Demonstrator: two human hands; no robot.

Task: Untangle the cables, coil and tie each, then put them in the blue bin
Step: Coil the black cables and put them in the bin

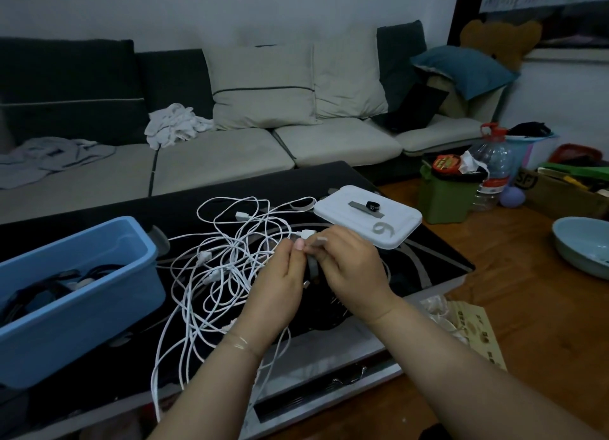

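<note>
A tangle of white cables [227, 268] lies spread over the black glass table [438, 265], some loops hanging off its front edge. My left hand [280, 278] and my right hand [352, 268] meet over the table's middle, both pinching a grey strap [313, 266] wrapped around a dark coiled cable; most of that coil is hidden under my hands. A white plug [306, 233] pokes out just above my fingers. The blue bin [99, 294] stands at the left and holds dark coiled cables [56, 286].
A white lid [392, 225] at the table's far right carries grey straps [384, 229] and a small black roll. A sofa runs behind the table. On the wooden floor to the right are a green bin [441, 195], a water bottle [492, 166] and a pale bowl [583, 245].
</note>
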